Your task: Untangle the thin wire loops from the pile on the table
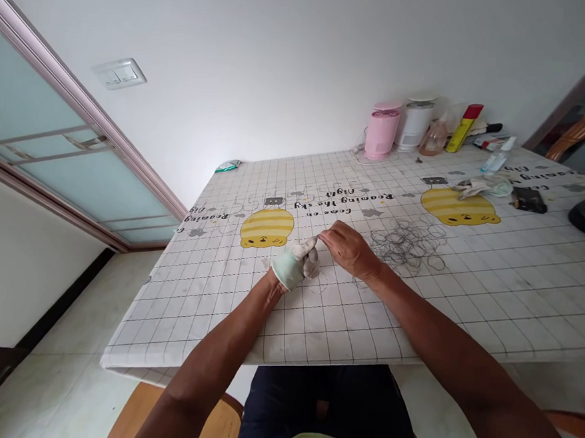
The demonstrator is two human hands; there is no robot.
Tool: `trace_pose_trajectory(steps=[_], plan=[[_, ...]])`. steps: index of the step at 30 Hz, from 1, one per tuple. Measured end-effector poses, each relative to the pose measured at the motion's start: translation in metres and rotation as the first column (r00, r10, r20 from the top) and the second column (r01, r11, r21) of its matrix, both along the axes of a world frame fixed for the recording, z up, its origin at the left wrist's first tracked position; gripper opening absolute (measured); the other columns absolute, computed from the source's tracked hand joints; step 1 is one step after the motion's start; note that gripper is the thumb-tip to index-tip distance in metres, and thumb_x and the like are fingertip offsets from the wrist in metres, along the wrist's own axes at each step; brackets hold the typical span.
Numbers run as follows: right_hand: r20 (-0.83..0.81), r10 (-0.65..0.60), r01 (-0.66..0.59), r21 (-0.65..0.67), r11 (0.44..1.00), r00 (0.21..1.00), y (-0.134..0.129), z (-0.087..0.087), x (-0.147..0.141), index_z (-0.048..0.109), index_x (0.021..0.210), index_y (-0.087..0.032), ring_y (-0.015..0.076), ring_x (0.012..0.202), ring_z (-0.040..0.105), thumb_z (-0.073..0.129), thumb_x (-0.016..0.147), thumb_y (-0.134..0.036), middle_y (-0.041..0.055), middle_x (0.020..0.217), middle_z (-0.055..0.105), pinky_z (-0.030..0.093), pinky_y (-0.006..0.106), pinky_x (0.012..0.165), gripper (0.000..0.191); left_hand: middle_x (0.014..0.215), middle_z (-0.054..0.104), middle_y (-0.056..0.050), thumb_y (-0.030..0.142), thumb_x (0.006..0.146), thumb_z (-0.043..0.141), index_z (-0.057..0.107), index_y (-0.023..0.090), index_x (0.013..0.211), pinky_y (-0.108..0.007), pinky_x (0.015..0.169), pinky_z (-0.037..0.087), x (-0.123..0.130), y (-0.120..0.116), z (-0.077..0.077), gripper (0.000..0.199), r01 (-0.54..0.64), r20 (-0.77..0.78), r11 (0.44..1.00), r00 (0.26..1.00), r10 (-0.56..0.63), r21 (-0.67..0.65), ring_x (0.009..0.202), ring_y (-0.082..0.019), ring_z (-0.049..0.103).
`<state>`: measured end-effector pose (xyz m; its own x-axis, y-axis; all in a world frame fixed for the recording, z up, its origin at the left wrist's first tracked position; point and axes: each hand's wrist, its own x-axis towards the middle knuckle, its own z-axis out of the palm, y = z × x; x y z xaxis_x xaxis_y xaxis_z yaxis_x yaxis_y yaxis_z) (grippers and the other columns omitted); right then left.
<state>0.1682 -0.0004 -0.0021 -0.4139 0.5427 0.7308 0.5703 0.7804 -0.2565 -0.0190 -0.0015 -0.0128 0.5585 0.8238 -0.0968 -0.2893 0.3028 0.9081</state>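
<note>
My left hand, in a pale work glove with a mint cuff, is closed in a pinch just above the table. My bare right hand is pinched too, its fingertips meeting the gloved ones. Between them they grip a thin wire, whose faint loop shows below the left hand; the gripped part is too small to see well. Just right of my right hand lies a tangled pile of thin dark wire rings, partly behind my wrist.
A checked tablecloth covers the table. Along the wall stand a pink device, a white one, a spray bottle and a yellow can. To the right lie another glove and a black box. A green-white packet sits far left.
</note>
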Motion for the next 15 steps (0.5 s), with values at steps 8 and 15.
trace_pose_trajectory(steps=[8,15], plan=[[0.042,0.081,-0.085,0.099,0.991,0.996,0.011,0.012,0.014,0.065,0.107,-0.022,0.0230,0.085,0.060,0.057,0.105,-0.024,0.0075,0.090,0.065,0.055,0.039,0.076,0.008,0.039,0.040,0.005,0.066,0.088,0.071,0.053,0.019,0.063,-0.025,0.045,0.037,0.002,-0.001,0.000,0.056,-0.044,0.037,0.998,0.998,0.046,-0.041,0.038,-0.011,0.040],[-0.318,0.039,-0.096,-0.168,0.981,0.947,-0.004,0.027,0.022,0.069,0.118,-0.023,0.0229,0.091,0.068,0.060,0.103,-0.036,0.0072,0.102,0.072,0.057,0.040,0.083,0.021,0.038,0.035,0.003,0.064,0.097,0.060,0.041,0.023,0.052,-0.029,0.045,0.035,0.000,0.006,-0.001,0.064,-0.136,0.129,0.985,0.984,0.122,0.106,0.038,-0.011,0.037]])
